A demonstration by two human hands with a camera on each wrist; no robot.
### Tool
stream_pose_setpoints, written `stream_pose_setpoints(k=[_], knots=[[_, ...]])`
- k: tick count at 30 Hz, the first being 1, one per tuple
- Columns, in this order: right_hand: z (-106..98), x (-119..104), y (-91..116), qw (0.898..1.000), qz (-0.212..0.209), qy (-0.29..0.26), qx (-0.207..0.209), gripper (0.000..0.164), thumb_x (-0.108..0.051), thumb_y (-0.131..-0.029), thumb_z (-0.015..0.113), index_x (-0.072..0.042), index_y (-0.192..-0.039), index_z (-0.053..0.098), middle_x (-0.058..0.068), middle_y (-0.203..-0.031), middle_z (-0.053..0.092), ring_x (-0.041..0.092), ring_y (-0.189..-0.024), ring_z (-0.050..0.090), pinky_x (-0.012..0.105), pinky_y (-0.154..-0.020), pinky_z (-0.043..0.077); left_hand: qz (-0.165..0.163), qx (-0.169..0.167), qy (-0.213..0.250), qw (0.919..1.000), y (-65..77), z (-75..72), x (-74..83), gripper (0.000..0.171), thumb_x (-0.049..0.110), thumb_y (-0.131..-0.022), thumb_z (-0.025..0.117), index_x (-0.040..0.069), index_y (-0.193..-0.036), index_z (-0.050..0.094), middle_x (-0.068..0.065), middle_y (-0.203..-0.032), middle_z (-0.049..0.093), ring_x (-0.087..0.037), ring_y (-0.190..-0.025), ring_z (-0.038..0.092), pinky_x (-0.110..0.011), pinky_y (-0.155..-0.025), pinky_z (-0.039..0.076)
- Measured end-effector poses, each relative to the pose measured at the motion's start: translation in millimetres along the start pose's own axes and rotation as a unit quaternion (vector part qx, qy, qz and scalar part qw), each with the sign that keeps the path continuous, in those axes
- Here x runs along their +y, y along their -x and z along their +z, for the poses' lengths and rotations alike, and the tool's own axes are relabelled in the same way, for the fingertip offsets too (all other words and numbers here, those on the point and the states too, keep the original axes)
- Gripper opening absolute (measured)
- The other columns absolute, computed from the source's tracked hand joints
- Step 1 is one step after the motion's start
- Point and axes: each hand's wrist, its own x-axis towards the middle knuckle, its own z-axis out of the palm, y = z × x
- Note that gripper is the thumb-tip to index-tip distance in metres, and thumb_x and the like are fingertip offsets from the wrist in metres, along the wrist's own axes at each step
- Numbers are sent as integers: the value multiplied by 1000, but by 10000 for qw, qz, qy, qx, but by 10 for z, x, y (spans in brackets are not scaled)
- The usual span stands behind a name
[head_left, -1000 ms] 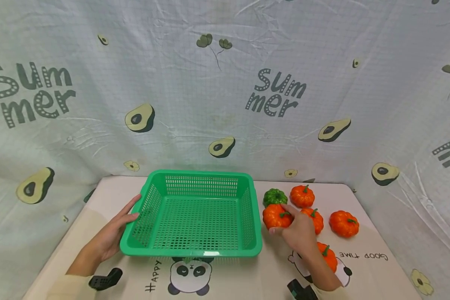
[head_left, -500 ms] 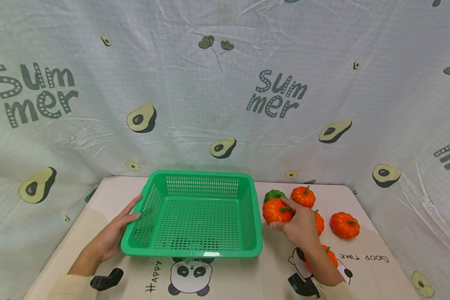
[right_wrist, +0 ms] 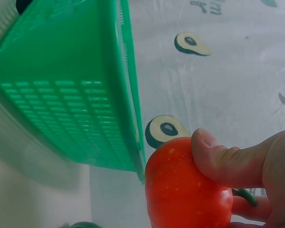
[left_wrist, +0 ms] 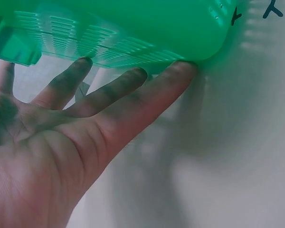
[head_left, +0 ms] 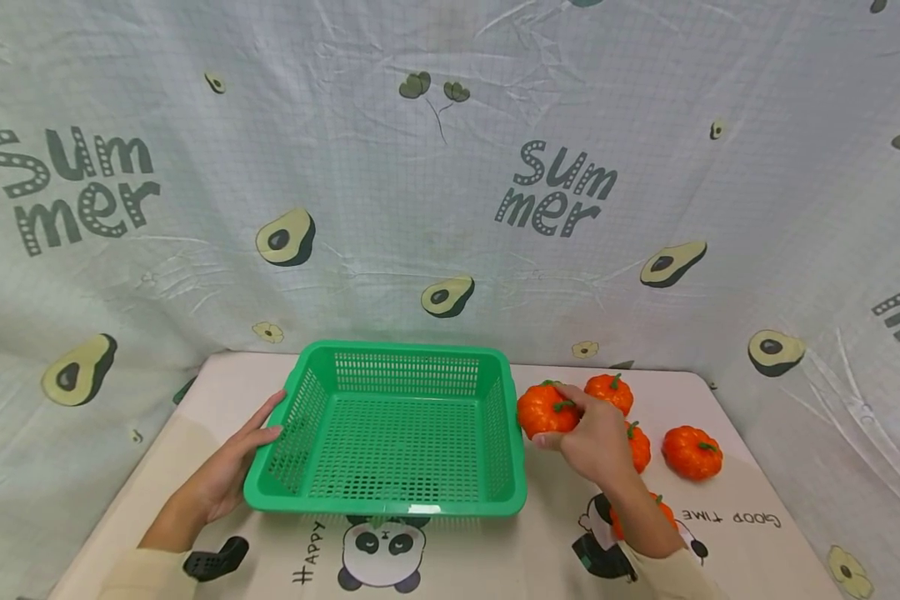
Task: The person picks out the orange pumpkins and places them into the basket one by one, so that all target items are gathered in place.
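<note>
My right hand [head_left: 600, 437] pinches a small orange pumpkin [head_left: 543, 412] between thumb and fingers, right beside the basket's right rim. The pumpkin's green stem faces the palm in the right wrist view, where its red-orange side [right_wrist: 180, 190] shows. My left hand [head_left: 228, 462] lies against the left side of the green plastic basket [head_left: 382, 507]; in the left wrist view its straight fingers [left_wrist: 137, 99] reach the slotted wall. Behind the held pumpkin, a green pumpkin [right_wrist: 85, 224] is nearly hidden, only its top peeking into the right wrist view.
Several more orange pumpkins stand on the right: one at the back [head_left: 609, 393], one farther right [head_left: 692, 453], others partly covered by the right hand and forearm. A printed cloth [head_left: 360, 208] hangs behind the pale table [head_left: 540, 550], which bears a panda print [head_left: 382, 554].
The right hand has lifted the orange pumpkin slightly and carried it left toward the basket rim, covering most of the green pumpkin. The left hand and basket have stayed in place.
</note>
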Motion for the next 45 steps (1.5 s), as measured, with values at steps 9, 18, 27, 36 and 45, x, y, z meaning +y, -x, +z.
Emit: stream_pose_setpoints(k=[9, 18, 27, 36, 45], knots=[[19, -133, -49, 9999, -37, 68, -113, 72, -17, -78, 90, -12, -145, 63, 19, -132, 70, 34, -113, 59, 49, -92, 50, -4, 17, 30, 10000, -3, 11, -1, 72, 38, -111, 39, 44, -166, -7, -13, -177, -8, -38, -155, 16, -34, -103, 43], [69, -206, -113, 9998, -57, 3, -201, 76, -17, -78, 90, -11, -148, 60, 20, -140, 66, 35, -117, 58, 51, -96, 49, 29, 15, 2, 10000, -19, 23, 5, 71, 38, -111, 39, 46, -166, -6, -13, -177, -6, -39, -154, 18, -34, -103, 44], [132, -320, -155, 9995, -206, -102, -236, 75, -15, -78, 90, -10, -147, 61, 18, -142, 66, 36, -121, 59, 53, -101, 48, 100, 24, -67, 9999, -13, 23, 11, 71, 39, -111, 39, 45, -166, -6, -13, -177, -5, -37, -153, 20, -34, -104, 43], [203, -389, -221, 9986, -382, 41, -352, 75, -16, -78, 91, -9, -146, 61, 18, -140, 67, 35, -117, 61, 53, -102, 51, 180, 1, -71, 9998, -29, 15, 11, 71, 39, -111, 39, 44, -166, -5, -13, -177, -2, -33, -149, 28, -34, -102, 45], [307, -450, -278, 9977, -542, 88, -387, 73, -18, -76, 92, -8, -143, 64, 17, -135, 70, 33, -112, 64, 52, -97, 54, 170, 70, -142, 9997, -16, 3, -19, 71, 38, -111, 39, 43, -167, -5, -13, -177, -2, -32, -150, 25, -35, -103, 43]])
